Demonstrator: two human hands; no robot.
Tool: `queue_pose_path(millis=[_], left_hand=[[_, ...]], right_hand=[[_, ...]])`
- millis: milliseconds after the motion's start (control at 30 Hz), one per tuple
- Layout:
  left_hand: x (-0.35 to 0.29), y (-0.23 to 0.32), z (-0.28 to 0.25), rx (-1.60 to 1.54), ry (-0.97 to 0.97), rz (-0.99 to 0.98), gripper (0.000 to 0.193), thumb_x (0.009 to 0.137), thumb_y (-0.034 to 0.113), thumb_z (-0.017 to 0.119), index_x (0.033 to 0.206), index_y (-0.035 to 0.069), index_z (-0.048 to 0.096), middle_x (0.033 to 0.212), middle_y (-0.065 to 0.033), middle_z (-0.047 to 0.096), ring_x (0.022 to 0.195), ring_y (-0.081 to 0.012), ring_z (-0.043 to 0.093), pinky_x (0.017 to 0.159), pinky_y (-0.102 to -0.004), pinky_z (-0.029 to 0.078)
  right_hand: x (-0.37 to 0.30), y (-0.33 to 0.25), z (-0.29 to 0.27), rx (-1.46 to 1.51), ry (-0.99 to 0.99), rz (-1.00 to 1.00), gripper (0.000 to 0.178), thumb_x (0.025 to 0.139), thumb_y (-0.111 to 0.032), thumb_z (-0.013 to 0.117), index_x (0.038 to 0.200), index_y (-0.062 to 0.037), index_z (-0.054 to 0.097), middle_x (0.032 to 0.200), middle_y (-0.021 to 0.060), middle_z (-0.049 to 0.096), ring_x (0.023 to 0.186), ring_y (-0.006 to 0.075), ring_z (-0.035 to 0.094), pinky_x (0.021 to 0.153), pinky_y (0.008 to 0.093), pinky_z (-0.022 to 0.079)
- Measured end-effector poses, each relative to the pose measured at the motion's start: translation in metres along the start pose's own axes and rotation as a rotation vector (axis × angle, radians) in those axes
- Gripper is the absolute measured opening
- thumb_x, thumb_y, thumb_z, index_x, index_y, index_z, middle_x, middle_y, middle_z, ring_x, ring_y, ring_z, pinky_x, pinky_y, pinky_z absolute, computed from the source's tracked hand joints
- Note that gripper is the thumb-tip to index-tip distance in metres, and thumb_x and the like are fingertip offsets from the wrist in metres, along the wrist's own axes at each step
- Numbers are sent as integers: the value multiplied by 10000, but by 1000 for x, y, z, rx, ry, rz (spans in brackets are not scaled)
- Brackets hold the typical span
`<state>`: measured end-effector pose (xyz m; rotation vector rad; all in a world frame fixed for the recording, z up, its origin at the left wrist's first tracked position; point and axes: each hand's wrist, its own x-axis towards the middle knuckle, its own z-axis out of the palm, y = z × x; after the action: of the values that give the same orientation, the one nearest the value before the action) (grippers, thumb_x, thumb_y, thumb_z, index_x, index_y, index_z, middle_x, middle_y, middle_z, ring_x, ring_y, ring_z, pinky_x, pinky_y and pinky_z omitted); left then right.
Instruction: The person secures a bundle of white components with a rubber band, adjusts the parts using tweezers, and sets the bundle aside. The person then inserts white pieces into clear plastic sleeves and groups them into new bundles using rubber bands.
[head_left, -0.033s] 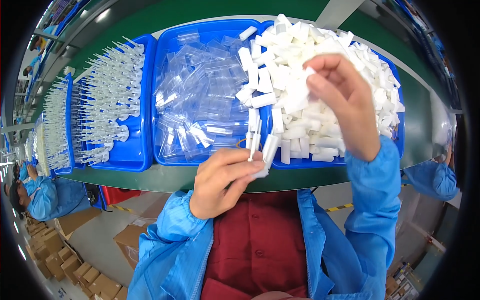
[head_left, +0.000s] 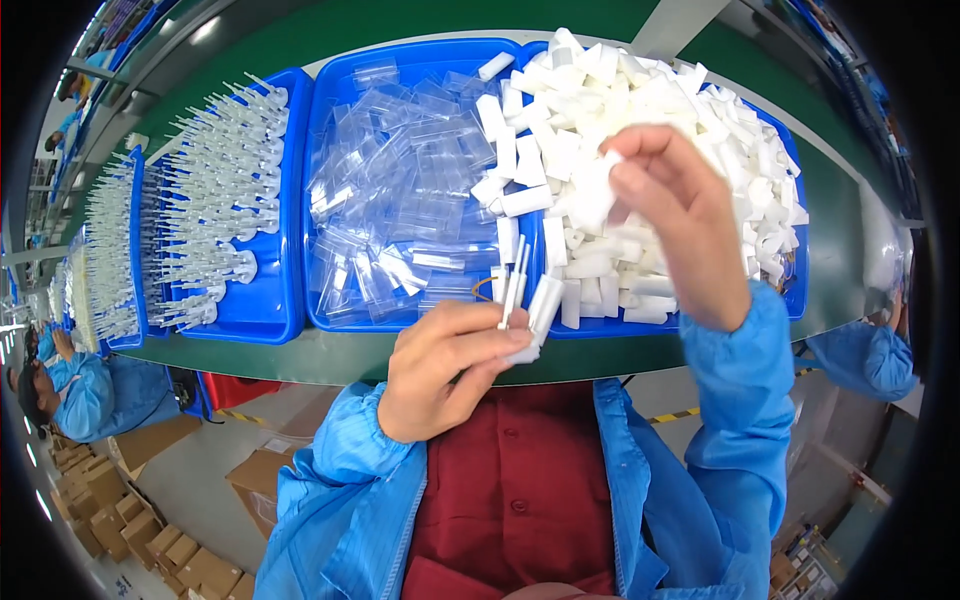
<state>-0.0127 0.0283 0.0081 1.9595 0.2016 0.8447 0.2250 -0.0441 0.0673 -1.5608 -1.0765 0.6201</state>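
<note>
My left hand (head_left: 445, 365) is closed around a few thin white plastic stems (head_left: 514, 285), which point up and away. A white foam sleeve (head_left: 546, 300) stands beside the stems in the same grip, perhaps fitted over one; my fingers hide the lower ends. To the right, my right hand (head_left: 685, 205) hovers above the heap of white foam sleeves (head_left: 640, 85). Its thumb and index finger are pinched at a white foam sleeve (head_left: 611, 162), whose outline blends into the heap behind it.
A blue tray (head_left: 316, 190) of clear plastic sleeves (head_left: 400, 165) stands in the middle. At left, a blue tray (head_left: 292, 200) holds rows of upright white stemmed parts (head_left: 225, 170). A person in blue (head_left: 100, 395) sits far left; another blue sleeve (head_left: 870, 355) shows at right.
My right hand has come slightly nearer and left over the foam heap, its fingers still pinched. The stems in my left hand have tilted a little to the right.
</note>
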Motion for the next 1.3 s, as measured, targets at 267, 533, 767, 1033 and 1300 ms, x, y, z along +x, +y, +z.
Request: queue_pose_path(millis=[267,533,767,1033,1300], left_hand=[[-1,2,-2,-52,-45,4,360,770,-84,734,1100,50,682,1113,-144,672,873,-277,682,732,-339,544],[-6,4,-3,-124,-34,-115,311,803,-84,712,1088,32,672,1117,-162,673,983,-290,683,826,-353,551],[-9,0,-5,-106,-49,-91,283,819,-71,710,1083,25,676,1142,-176,672,1007,-299,680,859,-357,542],[-23,-18,7,-536,89,-225,278,909,-12,673,1153,10,543,1160,-231,667,1120,-292,649,959,-402,504],[-20,-8,0,-397,55,-223,252,881,-46,687,1103,14,582,1149,-222,672,1051,-261,673,934,-379,510]], right_hand=[[-27,15,15,417,-56,396,254,984,-228,623,1129,-19,616,868,44,667,807,100,612,706,245,477],[-35,26,21,548,-176,271,230,996,-197,594,1165,-42,590,1002,76,697,900,103,621,799,251,477],[-36,33,17,579,-209,176,179,978,-120,610,1127,-26,578,1082,164,709,1023,197,674,934,330,518],[-43,39,18,677,-248,45,175,956,-43,625,1122,12,616,1142,204,680,1046,250,672,1010,394,494],[-55,27,15,197,-112,-318,157,864,5,720,1010,-52,703,1006,95,715,982,208,658,1082,486,425]])
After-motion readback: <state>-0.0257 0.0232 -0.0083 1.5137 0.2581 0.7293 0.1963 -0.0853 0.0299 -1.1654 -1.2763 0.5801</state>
